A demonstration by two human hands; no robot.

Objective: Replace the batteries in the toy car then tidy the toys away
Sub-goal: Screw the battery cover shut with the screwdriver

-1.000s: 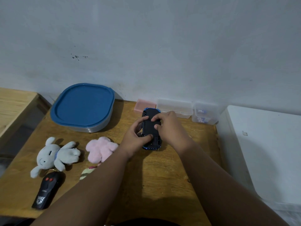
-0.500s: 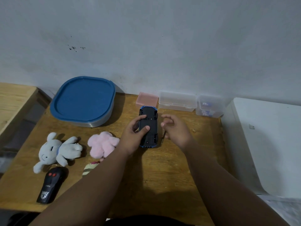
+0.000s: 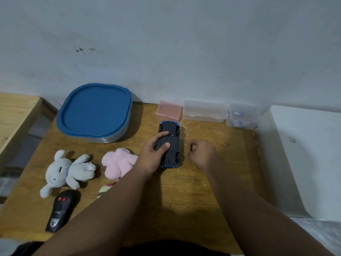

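Right now the car (image 3: 172,130) lies upside down on the table (image 3: 184,191), black underside up, nose toward the wall, just in front of a pink box (image 3: 168,110). The left hand (image 3: 153,154) grips the car from its left side, thumb and forefinger pressed across the underside and the other fingers wrapped round the edge. The right hand (image 3: 203,154) sits just beside the car on the other side, not touching it, curled into a loose fist with a dark bit (image 3: 191,147) poking out between thumb and finger; I can't tell what it is. Along the wall next to the pink box stand a clear box (image 3: 204,111) and a smaller clear tub (image 3: 241,117) with something blue inside. To the left sits a big container with a blue lid (image 3: 94,111). Nearer me lie a grey plush (image 3: 66,170), a pink plush (image 3: 118,161) partly behind the left arm, and a black remote (image 3: 59,211) with two red buttons.
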